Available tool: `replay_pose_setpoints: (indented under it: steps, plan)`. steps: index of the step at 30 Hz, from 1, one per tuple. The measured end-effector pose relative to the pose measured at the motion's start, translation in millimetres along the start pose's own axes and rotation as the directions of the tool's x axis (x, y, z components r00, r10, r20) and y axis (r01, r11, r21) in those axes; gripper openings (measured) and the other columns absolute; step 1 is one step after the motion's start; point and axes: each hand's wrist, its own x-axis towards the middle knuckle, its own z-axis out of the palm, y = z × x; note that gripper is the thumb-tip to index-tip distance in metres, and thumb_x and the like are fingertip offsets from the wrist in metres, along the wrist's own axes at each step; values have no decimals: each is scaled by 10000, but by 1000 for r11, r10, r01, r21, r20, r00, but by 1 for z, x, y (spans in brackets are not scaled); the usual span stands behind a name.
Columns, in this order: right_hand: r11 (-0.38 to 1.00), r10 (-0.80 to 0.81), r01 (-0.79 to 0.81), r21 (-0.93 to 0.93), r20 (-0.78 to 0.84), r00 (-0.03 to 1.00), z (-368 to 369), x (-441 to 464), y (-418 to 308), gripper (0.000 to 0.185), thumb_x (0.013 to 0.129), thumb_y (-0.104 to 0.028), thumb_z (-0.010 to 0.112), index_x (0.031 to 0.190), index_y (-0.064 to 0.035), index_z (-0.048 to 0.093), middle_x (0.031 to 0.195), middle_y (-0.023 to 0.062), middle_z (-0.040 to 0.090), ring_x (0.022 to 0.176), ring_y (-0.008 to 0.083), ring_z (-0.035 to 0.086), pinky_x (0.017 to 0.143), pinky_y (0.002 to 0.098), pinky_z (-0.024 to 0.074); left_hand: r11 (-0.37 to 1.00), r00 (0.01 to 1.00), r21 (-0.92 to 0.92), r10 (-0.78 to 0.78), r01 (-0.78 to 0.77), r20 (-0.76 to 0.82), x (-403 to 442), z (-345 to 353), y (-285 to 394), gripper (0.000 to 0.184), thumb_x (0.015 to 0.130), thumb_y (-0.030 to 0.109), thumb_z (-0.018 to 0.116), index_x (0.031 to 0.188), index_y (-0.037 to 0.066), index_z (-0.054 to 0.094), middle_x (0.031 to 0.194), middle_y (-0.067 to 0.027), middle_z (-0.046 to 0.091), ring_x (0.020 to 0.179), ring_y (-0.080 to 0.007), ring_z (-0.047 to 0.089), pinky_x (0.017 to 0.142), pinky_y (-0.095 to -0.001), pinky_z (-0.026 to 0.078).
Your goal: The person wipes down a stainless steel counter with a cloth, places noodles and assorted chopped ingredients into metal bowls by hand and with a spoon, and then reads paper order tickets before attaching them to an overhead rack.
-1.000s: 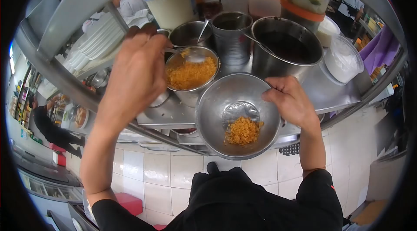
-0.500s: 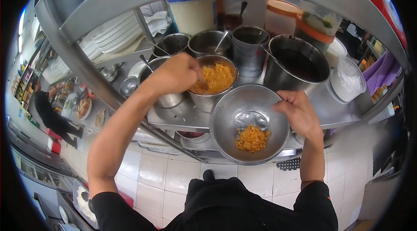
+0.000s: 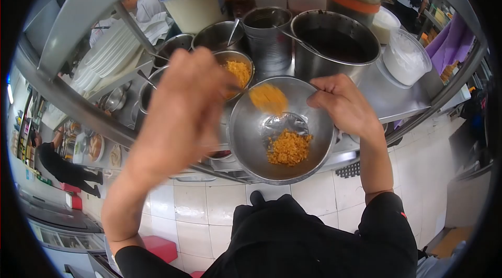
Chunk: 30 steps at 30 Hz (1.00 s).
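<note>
My left hand [image 3: 185, 103], blurred by motion, is closed on a spoon [image 3: 236, 89] whose bowl carries a heap of orange-yellow crumbly food [image 3: 268, 99]. That heap hangs over the inside left of a wide metal mixing bowl [image 3: 246, 142]. My right hand [image 3: 345, 105] grips the mixing bowl's right rim, thumb on the inner side. A mound of the same crumbly food [image 3: 289, 147] lies in the bottom of the mixing bowl. Just behind my left hand stands a metal pot with more of this food [image 3: 238, 73], partly hidden by the hand.
A large pot of dark liquid [image 3: 334, 37] and a ribbed can [image 3: 267, 42] stand behind the bowl. To the right is a white tub [image 3: 407, 58]; stacked plates [image 3: 112, 58] are at left. A metal rail [image 3: 57, 82] crosses the left side. Other people stand beyond.
My left hand has lifted the spoon out of the pot and carried food rightward over the mixing bowl. My right hand still holds the bowl, and the whole view has shifted.
</note>
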Motion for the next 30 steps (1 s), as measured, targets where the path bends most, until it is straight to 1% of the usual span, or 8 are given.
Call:
replay_pose_setpoints:
  steps: [1, 2, 8, 10, 11, 16, 22, 30]
  plan:
    - [1000, 9, -9, -13, 5, 1000, 0, 0, -1, 219, 775, -129, 490, 743, 68, 580, 527, 147, 514, 386, 202, 514, 448, 326, 422, 973, 979, 121, 201, -197, -20, -1, 2, 7, 219, 730, -107, 495, 904, -34, 604, 802, -117, 479, 753, -251, 479, 693, -317, 387]
    - [1000, 16, -16, -27, 10, 1000, 0, 1, -1, 220, 777, -130, 491, 746, 70, 578, 527, 147, 512, 389, 204, 515, 443, 326, 421, 973, 980, 122, 200, -196, -19, 0, -1, 8, 219, 730, -107, 495, 904, -34, 604, 802, -117, 479, 753, -251, 479, 693, -317, 387]
    - [999, 45, -45, 27, -26, 999, 3, -1, -2, 222, 782, -135, 497, 721, 68, 564, 502, 127, 486, 376, 194, 501, 424, 328, 414, 902, 986, 432, 61, 12, -156, 5, 1, -34, 269, 666, -122, 505, 882, -9, 616, 824, -159, 524, 811, -333, 504, 742, -382, 407]
    - [998, 56, -55, 12, -16, 998, 2, -2, -6, 222, 783, -136, 498, 711, 64, 562, 499, 119, 483, 375, 183, 495, 417, 324, 409, 842, 998, 539, -56, 24, 43, 0, 14, -58, 233, 670, -82, 515, 862, -17, 630, 857, -178, 565, 866, -350, 529, 791, -404, 421]
    - [997, 76, -76, 0, -11, 997, 2, -2, -8, 222, 784, -137, 499, 701, 60, 560, 495, 111, 481, 374, 172, 489, 411, 320, 405, 836, 998, 548, -61, 34, 31, -1, 20, -65, 233, 670, -82, 515, 862, -17, 630, 857, -178, 565, 866, -350, 529, 791, -404, 421]
    - [998, 69, -69, 16, -12, 998, 3, -2, -9, 217, 777, -138, 506, 695, 55, 562, 498, 100, 484, 378, 155, 478, 398, 311, 395, 945, 910, 212, -303, 248, 284, 10, 32, -68, 215, 694, 12, 471, 809, -28, 649, 887, -208, 611, 883, -367, 559, 811, -385, 442]
    - [1000, 14, -14, -5, -20, 1000, 2, -3, -7, 204, 765, -127, 514, 739, 59, 591, 523, 106, 505, 400, 162, 495, 401, 307, 403, 854, 823, -69, -471, 515, 316, 20, 24, -76, 236, 700, 80, 495, 812, -20, 677, 825, -226, 652, 827, -335, 634, 803, -366, 480]
    - [997, 2, -1, 73, -14, 1000, 3, -3, -1, 192, 756, -118, 521, 751, 54, 606, 534, 102, 522, 407, 159, 506, 384, 298, 404, 738, 742, -143, -606, 659, 287, 17, 13, -84, 253, 725, 95, 488, 834, -35, 675, 802, -175, 662, 800, -253, 624, 762, -328, 467]
